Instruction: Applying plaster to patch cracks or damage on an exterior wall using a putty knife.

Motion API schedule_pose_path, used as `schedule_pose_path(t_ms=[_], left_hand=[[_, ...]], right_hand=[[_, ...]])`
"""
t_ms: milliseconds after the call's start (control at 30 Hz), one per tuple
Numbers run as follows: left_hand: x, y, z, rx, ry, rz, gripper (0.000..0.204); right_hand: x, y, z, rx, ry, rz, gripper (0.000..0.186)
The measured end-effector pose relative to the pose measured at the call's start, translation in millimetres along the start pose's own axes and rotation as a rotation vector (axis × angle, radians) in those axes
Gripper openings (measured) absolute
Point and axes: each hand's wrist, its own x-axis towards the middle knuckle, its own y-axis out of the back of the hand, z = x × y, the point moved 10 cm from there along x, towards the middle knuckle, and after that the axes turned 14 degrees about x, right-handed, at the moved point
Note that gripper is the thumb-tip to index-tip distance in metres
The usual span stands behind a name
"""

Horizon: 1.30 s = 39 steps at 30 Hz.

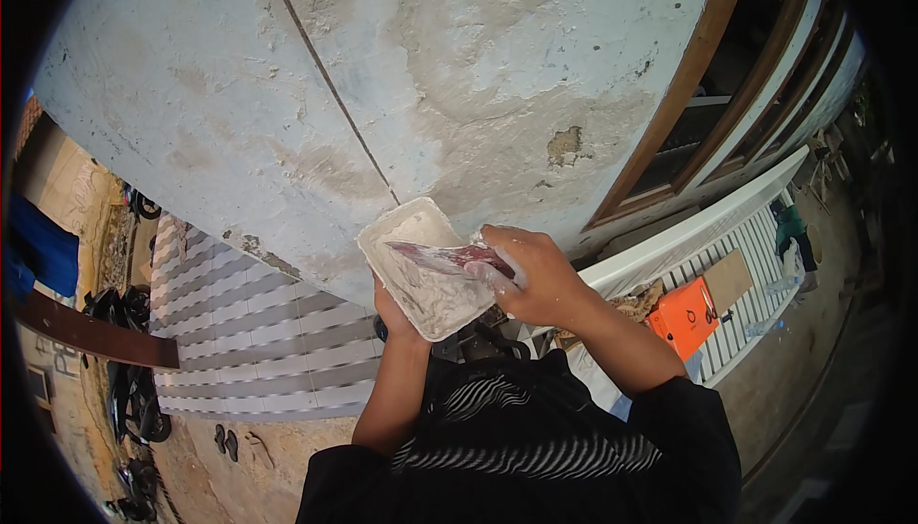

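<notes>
A white rectangular tub (365,245) with pale paste smeared inside is held up in front of my body. My left hand (392,312) is closed around its left side, with most of the fingers hidden beneath. The right hand (535,275), whitened by paste, grips a putty knife (449,255) with a reddish, paste-smeared handle. The knife reaches into the tub, over the paste (445,299); its blade edge is hard to make out. Just beyond stands a pale wall (335,27) with rough beige patches and chipped spots.
A dark line runs down the wall. Brown-framed windows (693,132) lie to the right, above a white slatted bench (755,280) holding an orange object (682,318). At left are a tiled floor (268,342), sandals (227,442) and parked motorcycles (134,371).
</notes>
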Motion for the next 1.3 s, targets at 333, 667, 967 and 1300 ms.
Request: schedule_pose_path(t_ms=[333,667,967,1300], left_hand=[[-5.9,-10.7,1.7,-0.006,0.005,-0.038,0.068],[-25.1,-41.2,-25.4,0.115,0.159,-0.034,0.069],[-21.1,-32.9,-25.9,0.152,0.12,0.027,0.067],[-12.9,-11.7,-16.0,0.243,0.073,0.146,0.069]], right_hand=[[-1.4,1.3,9.9,-0.092,0.091,0.042,0.044],[-1.2,33.1,11.7,0.056,0.208,0.487,0.014],[-7.1,6.3,0.5,0.145,0.19,0.37,0.015],[-20.4,-31.7,14.7,0.193,0.116,0.201,0.03]])
